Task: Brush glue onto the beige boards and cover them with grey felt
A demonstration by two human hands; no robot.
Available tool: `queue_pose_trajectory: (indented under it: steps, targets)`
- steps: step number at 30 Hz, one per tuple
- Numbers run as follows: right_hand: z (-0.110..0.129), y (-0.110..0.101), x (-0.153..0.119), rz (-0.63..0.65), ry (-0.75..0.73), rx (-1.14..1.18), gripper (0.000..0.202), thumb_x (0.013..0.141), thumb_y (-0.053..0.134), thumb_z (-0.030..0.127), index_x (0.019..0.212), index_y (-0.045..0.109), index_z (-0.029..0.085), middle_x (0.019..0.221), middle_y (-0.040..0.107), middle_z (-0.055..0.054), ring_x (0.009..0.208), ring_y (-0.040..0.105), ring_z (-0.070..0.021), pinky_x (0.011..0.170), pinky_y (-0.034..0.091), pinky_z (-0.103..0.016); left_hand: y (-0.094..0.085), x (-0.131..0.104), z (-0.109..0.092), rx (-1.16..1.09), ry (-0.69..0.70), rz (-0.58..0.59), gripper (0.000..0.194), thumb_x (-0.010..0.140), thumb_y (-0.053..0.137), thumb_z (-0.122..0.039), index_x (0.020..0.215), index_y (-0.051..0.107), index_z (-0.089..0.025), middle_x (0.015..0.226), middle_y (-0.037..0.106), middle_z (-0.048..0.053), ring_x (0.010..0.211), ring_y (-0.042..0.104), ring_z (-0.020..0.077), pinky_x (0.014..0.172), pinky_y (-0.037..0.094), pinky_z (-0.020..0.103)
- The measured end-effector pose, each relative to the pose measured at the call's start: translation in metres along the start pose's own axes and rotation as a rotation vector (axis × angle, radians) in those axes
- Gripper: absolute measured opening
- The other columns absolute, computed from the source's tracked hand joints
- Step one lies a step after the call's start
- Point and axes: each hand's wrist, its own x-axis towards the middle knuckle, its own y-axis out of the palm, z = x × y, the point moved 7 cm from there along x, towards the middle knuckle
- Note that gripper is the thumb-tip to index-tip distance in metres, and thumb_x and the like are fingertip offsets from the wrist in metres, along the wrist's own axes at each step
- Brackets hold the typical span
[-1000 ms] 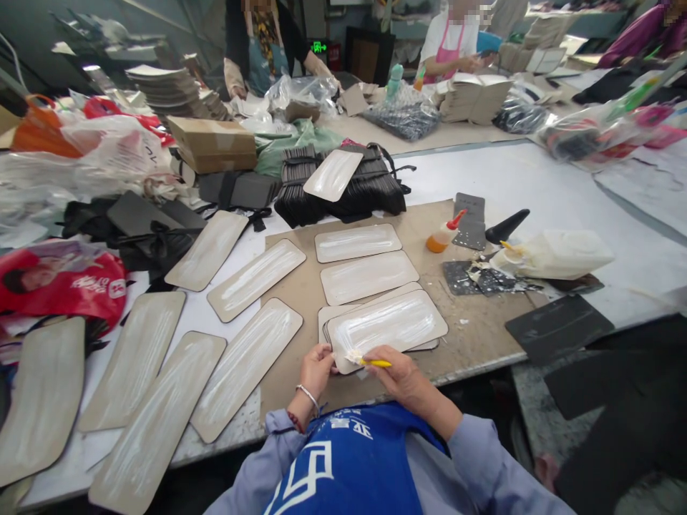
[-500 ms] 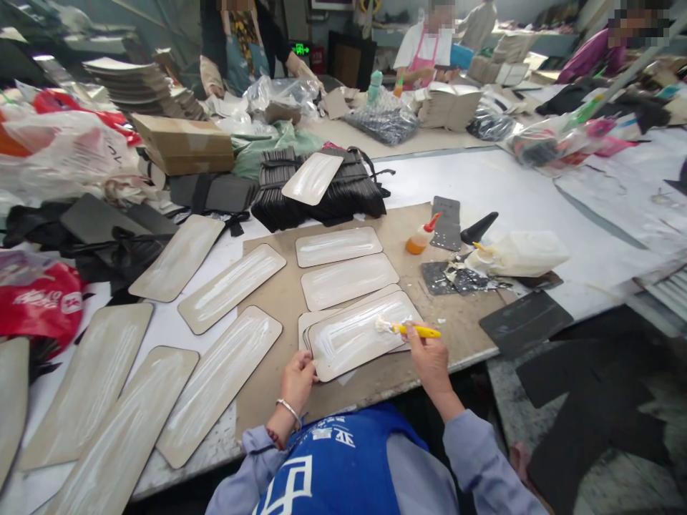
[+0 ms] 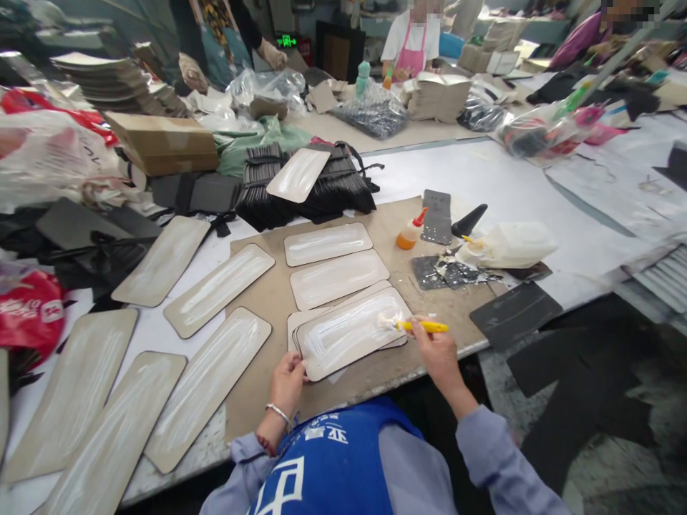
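Observation:
My right hand (image 3: 437, 354) grips a small brush by its yellow handle (image 3: 424, 327). Its glue-covered bristles rest on the right end of a rounded grey-beige panel (image 3: 351, 332) smeared with wet white streaks. At that panel's lower left corner, my left hand (image 3: 288, 375) pinches the edge between thumb and fingers. Beneath it lie a few similar panels, their edges showing at the left and bottom. Two more coated panels, an upper one (image 3: 328, 244) and a lower one (image 3: 340, 279), lie just behind the stack.
Several coated panels (image 3: 209, 386) spread out on the left. Behind is a bundle of black pieces (image 3: 316, 189) with one panel on top. On the right are an orange-liquid bottle (image 3: 411, 230), a white plastic container (image 3: 509, 245) and dark sheets (image 3: 515, 315). Co-workers stand across the table.
The brush has moved slightly right along the panel with my right hand. My left hand keeps its hold on the corner. The whole view has shifted a little.

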Motion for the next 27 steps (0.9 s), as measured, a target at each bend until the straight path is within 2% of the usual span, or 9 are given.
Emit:
queue_pose_trajectory:
  steps: [2,5,10,13,16,18,20,22,27]
  targets:
    - [0.002,0.026,-0.027,0.123,0.056,0.12,0.049,0.072,0.054,0.061,0.086,0.061,0.014,0.077,0.066,-0.008,0.066,0.064,-0.0207,0.066,0.052,-0.034,0.0,0.0,0.0,0.0,-0.005,-0.008,0.015,0.053,0.055,-0.027,0.064,0.054,-0.017,0.047,0.051,-0.005,0.044,0.05,0.0112,0.043,0.046,0.023]
    - [0.005,0.059,-0.055,0.215,0.117,0.217,0.047,0.072,0.055,0.059,0.085,0.061,0.014,0.073,0.065,-0.007,0.063,0.063,-0.02,0.063,0.053,-0.034,-0.001,0.0,0.002,0.005,-0.014,-0.019,0.012,0.054,0.055,-0.025,0.062,0.052,-0.017,0.045,0.049,-0.006,0.041,0.049,0.0102,0.042,0.044,0.022]
    - [0.009,0.085,-0.069,0.29,0.06,0.208,0.037,0.078,0.052,0.051,0.085,0.061,0.015,0.074,0.065,-0.006,0.064,0.062,-0.0184,0.066,0.051,-0.032,0.0,-0.001,0.0,-0.018,-0.027,-0.011,0.01,0.054,0.053,-0.023,0.062,0.052,-0.017,0.046,0.05,-0.006,0.041,0.049,0.0101,0.043,0.042,0.021]
    - [0.0,0.069,-0.058,0.234,0.008,0.093,0.038,0.079,0.05,0.051,0.087,0.06,0.015,0.073,0.065,-0.006,0.064,0.061,-0.0184,0.067,0.05,-0.032,0.001,-0.004,-0.003,-0.013,-0.038,-0.009,0.008,0.054,0.052,-0.022,0.061,0.051,-0.017,0.045,0.048,-0.006,0.041,0.048,0.0098,0.042,0.041,0.02]
    - [-0.009,0.018,-0.029,0.022,-0.027,-0.106,0.044,0.078,0.047,0.055,0.09,0.06,0.015,0.078,0.066,-0.009,0.071,0.062,-0.0205,0.073,0.048,-0.034,0.001,-0.007,-0.006,0.01,-0.031,0.002,0.009,0.055,0.05,-0.023,0.062,0.049,-0.018,0.045,0.046,-0.007,0.038,0.047,0.0093,0.04,0.039,0.02]
    - [-0.008,-0.02,-0.01,-0.122,-0.053,-0.231,0.049,0.076,0.047,0.06,0.09,0.06,0.015,0.081,0.066,-0.01,0.075,0.063,-0.0225,0.076,0.047,-0.036,0.001,-0.01,-0.009,0.037,0.0,0.013,0.011,0.056,0.05,-0.025,0.064,0.048,-0.018,0.045,0.046,-0.008,0.036,0.045,0.0092,0.038,0.037,0.021]
    - [-0.002,-0.047,0.004,-0.223,-0.079,-0.3,0.052,0.074,0.046,0.063,0.089,0.061,0.015,0.082,0.067,-0.011,0.076,0.063,-0.0235,0.076,0.046,-0.036,0.001,-0.011,-0.012,0.067,0.051,0.025,0.014,0.058,0.05,-0.029,0.067,0.049,-0.018,0.047,0.047,-0.007,0.036,0.045,0.0096,0.038,0.038,0.021]
    - [0.003,-0.054,0.012,-0.243,-0.088,-0.286,0.052,0.074,0.046,0.063,0.089,0.06,0.015,0.08,0.067,-0.011,0.073,0.063,-0.0232,0.074,0.047,-0.035,0.0,-0.012,-0.013,0.097,0.088,0.027,0.018,0.059,0.05,-0.032,0.07,0.049,-0.018,0.048,0.048,-0.007,0.037,0.047,0.0103,0.04,0.039,0.022]
    - [0.001,-0.023,0.025,-0.036,-0.045,-0.15,0.05,0.075,0.044,0.062,0.088,0.059,0.016,0.073,0.066,-0.009,0.066,0.063,-0.0219,0.067,0.048,-0.033,0.0,-0.013,-0.01,0.165,0.122,0.02,0.02,0.062,0.049,-0.034,0.073,0.05,-0.018,0.05,0.05,-0.005,0.037,0.047,0.0116,0.04,0.041,0.024]
